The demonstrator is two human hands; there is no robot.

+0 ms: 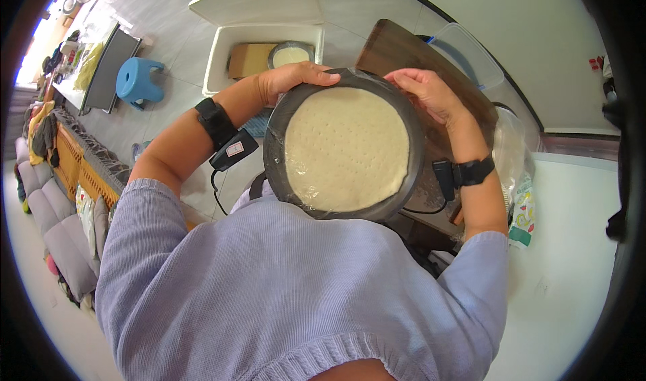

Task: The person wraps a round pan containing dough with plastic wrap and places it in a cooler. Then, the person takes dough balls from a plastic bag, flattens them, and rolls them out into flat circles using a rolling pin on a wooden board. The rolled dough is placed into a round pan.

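Note:
Close in front of my chest is a round dark pan [275, 154] holding a flat, pricked disc of pale dough [348, 144]. Clear plastic wrap [308, 192] lies over the dough and pan, with shiny creases at the lower left. My left hand [305, 76] grips the pan's upper left edge, thumb on the rim and the other fingers hidden beneath. At the upper right edge is my right hand [421, 88], fingers bent and thumb near the index fingertip; it seems to pinch the edge of the wrap, though the fingertips are too small to be sure.
Beyond the pan, an open white foam box [212, 60] contains cardboard [250, 60] and another pan of dough [291, 55]. A dark wooden board [393, 53] and a clear plastic container [469, 53] lie to the right. A blue stool [136, 81] stands at the left, near a table [103, 73].

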